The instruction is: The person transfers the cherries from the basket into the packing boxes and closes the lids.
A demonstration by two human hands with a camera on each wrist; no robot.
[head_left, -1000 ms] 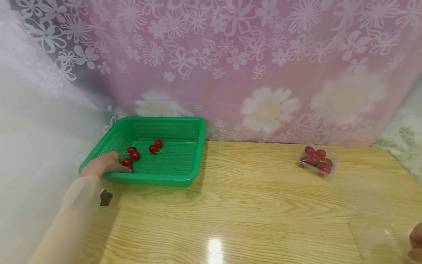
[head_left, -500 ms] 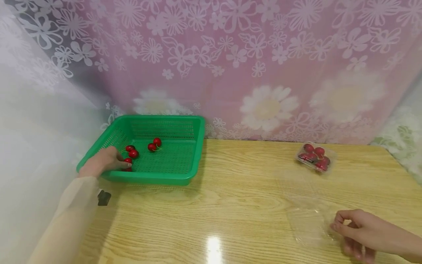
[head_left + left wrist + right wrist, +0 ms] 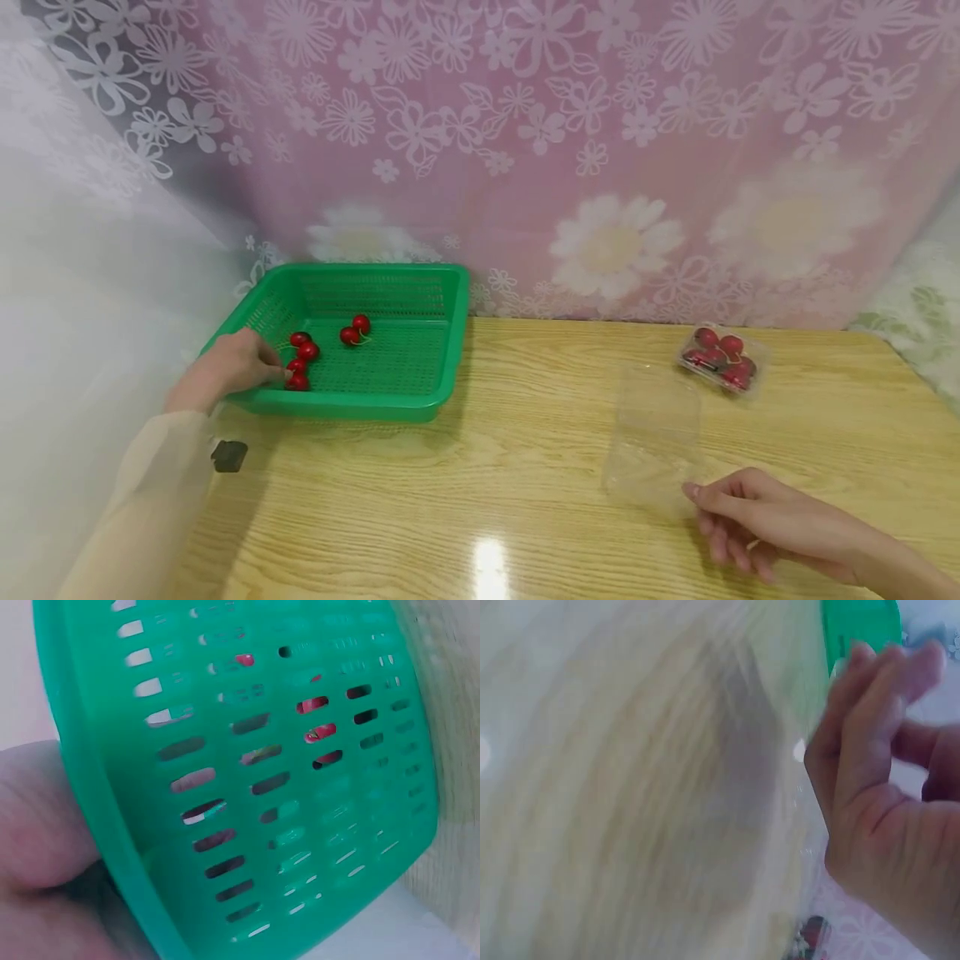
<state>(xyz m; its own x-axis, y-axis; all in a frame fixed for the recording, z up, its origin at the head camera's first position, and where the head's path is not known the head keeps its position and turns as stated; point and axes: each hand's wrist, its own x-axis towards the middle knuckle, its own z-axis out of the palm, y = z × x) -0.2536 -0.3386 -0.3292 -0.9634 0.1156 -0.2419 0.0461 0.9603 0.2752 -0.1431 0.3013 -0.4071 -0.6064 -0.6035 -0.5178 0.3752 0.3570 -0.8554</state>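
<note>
My left hand (image 3: 228,367) reaches over the near left rim of a green plastic basket (image 3: 337,406). Its thumb and fingertips pinch at the stem side of a pair of red cherries (image 3: 297,382) lying on the basket floor; the stem itself is hidden. In the left wrist view the slotted basket wall (image 3: 225,750) covers most of the fingers, and bits of red show through. At the right, my right hand (image 3: 772,521) pinches the edge of an unfolded clear plastic clamshell box (image 3: 652,442) between thumb and index finger, the other fingers loosely curled.
Two more pairs of cherries, a left pair (image 3: 307,350) and a farther pair (image 3: 349,335), lie in the basket. A clear box filled with cherries (image 3: 720,360) stands back right on the wooden table (image 3: 525,458). A floral curtain (image 3: 510,167) hangs behind.
My right hand came in from the right edge and moved left, bringing the clear clamshell box toward the table's middle. My left fingertips drew slightly left; the cherries stay in place.
</note>
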